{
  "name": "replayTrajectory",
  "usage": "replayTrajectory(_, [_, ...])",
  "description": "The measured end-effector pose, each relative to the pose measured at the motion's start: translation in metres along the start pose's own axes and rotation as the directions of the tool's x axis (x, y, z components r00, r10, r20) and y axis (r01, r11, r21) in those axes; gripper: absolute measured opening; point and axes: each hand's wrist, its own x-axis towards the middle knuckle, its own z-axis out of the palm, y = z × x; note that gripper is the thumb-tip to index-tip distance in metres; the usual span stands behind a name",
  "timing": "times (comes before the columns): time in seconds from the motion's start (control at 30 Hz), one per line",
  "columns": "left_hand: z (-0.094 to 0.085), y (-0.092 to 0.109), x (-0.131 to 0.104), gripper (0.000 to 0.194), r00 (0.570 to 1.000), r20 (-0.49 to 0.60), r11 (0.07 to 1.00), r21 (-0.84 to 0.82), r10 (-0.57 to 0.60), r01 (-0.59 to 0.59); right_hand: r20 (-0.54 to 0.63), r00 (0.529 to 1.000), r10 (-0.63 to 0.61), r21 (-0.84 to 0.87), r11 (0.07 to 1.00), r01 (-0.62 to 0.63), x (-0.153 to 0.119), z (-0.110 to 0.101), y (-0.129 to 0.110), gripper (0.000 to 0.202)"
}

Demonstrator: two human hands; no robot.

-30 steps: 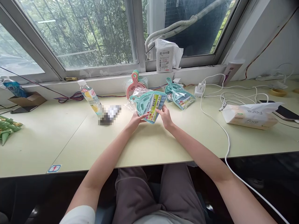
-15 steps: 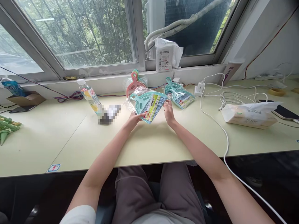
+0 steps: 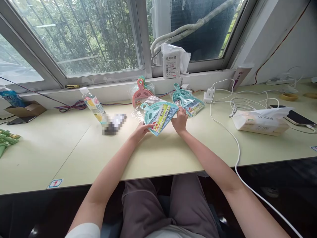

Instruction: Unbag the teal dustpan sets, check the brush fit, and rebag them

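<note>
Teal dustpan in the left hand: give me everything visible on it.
The teal dustpan looks plastic, with cut-out openings toward its handle end, and sits in clear crinkled wrap. A yellow label with print too small to read crosses a blue striped area. It is tilted, apparently above the table. The left hand grips its lower edge; the right hand is at its right corner, contact unclear.

One teal dustpan set (image 3: pixel 160 117) in front, more dustpans (image 3: pixel 141 94) behind, too overlapped to number; two bottles (image 3: pixel 94 105), two tape rolls (image 3: pixel 287 98), one tissue pack (image 3: pixel 260 125), one cardboard box (image 3: pixel 32 108), one yellow cutter (image 3: pixel 72 86).
</note>
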Motion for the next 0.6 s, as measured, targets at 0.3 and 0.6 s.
replayTrajectory(0.3, [0.0086,0.003,-0.0037,0.055,1.0,-0.026,1.0,0.016,0.01,-0.01,-0.031,1.0,0.001,-0.161,0.987,-0.006,0.0036,-0.0016,0.0005,0.015])
replayTrajectory(0.6, [0.0072,0.0032,-0.003,0.058,0.999,-0.039,0.999,0.045,0.026,-0.024,0.019,0.999,0.028,-0.158,0.987,-0.025,0.0039,0.0042,0.0076,0.02])
